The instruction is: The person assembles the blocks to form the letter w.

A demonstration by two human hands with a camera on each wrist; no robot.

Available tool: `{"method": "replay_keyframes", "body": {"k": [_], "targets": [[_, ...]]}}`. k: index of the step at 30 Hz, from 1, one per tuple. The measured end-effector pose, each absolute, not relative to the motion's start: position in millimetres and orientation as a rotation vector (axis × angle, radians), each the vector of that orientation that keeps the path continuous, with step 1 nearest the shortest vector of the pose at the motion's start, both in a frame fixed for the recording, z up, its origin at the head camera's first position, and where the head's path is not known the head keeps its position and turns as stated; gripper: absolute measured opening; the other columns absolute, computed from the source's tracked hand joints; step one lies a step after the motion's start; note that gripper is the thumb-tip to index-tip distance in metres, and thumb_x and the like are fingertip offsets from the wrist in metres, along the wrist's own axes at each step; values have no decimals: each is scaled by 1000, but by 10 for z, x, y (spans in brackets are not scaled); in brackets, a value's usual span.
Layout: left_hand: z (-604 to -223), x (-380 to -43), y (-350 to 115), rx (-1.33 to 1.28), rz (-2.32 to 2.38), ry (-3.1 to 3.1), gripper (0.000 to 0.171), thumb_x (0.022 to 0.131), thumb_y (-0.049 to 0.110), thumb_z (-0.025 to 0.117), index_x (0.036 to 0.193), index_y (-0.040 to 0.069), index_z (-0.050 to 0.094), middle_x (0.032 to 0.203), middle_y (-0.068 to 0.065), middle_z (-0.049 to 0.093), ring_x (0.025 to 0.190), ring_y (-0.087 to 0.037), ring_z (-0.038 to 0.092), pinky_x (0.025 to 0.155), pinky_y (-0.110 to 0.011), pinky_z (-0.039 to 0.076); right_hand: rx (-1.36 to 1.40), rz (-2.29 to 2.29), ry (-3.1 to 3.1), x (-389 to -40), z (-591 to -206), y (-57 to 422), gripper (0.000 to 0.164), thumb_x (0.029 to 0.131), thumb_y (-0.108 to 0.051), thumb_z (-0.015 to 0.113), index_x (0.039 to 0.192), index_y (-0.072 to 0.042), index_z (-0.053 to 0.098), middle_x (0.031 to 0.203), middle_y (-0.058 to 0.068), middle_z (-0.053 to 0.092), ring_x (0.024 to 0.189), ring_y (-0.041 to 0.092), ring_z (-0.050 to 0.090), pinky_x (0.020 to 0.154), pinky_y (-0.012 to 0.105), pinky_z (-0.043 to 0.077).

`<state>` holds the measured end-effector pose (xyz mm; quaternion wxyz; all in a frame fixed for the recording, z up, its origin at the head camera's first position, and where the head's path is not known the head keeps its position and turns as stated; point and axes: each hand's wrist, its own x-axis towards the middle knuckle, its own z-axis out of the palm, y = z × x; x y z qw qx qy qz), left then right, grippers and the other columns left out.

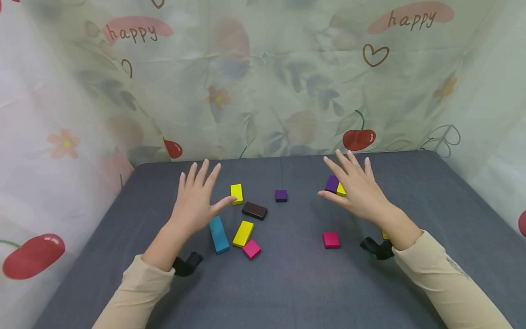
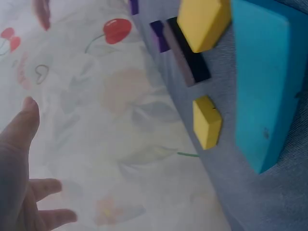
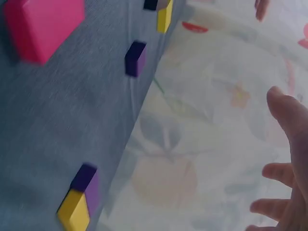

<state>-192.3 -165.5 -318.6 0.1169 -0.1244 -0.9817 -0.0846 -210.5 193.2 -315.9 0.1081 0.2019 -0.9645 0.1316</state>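
My left hand (image 1: 193, 205) hovers above the table's left half with fingers spread and nothing in it. Close to it lie a long blue block (image 1: 219, 235), a yellow block (image 1: 236, 194) near the thumb tip, a black block (image 1: 255, 210) and another yellow block (image 1: 243, 234) beside a pink block (image 1: 252, 250). Over on the right, my right hand (image 1: 359, 194) is also raised, fingers spread and holding nothing. It partly hides a purple block (image 1: 332, 183) and a yellow block (image 1: 341, 189) that sit side by side; both show in the right wrist view.
A small purple block (image 1: 281, 196) lies between the hands, and a pink block (image 1: 331, 240) nearer the front. Another yellow block (image 1: 385, 235) is mostly hidden by the right wrist. Dark grey cloth covers the table (image 1: 287, 288); a printed curtain (image 1: 263, 91) stands behind.
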Motion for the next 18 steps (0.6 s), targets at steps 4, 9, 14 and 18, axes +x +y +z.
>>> {"method": "replay_keyframes", "body": {"k": [4, 9, 14, 18], "targets": [[-3139, -1877, -1703, -379, -392, -2946, 81, 87, 53, 57, 149, 13, 24, 155, -19, 19, 143, -41, 14, 114, -62, 11, 716, 476, -2841, -2133, -3130, 1805, 72, 87, -45, 61, 144, -12, 35, 151, 19, 29, 142, 39, 22, 113, 64, 9], [-3162, -1830, -1789, -406, -492, -3009, 79, 86, 51, 59, 146, 9, 30, 153, -19, 25, 141, -40, 21, 113, -61, 16, 843, 552, -2844, -2196, -3131, 1607, 63, 87, -39, 63, 139, -9, 43, 145, 16, 39, 135, 33, 36, 112, 57, 23], [-3221, -1773, -1879, -396, -549, -3066, 77, 85, 49, 62, 144, 8, 35, 151, -20, 28, 137, -41, 29, 108, -62, 28, 955, 627, -2856, -2277, -3150, 1399, 59, 86, -35, 66, 135, -8, 48, 137, 13, 49, 128, 31, 44, 106, 50, 38], [-3302, -1747, -1947, -387, -590, -3107, 76, 84, 48, 63, 143, 8, 37, 149, -20, 32, 135, -42, 32, 104, -62, 33, 1020, 641, -2891, -2355, -3175, 1230, 55, 86, -33, 66, 132, -7, 50, 133, 11, 53, 125, 27, 48, 106, 46, 40]]}}
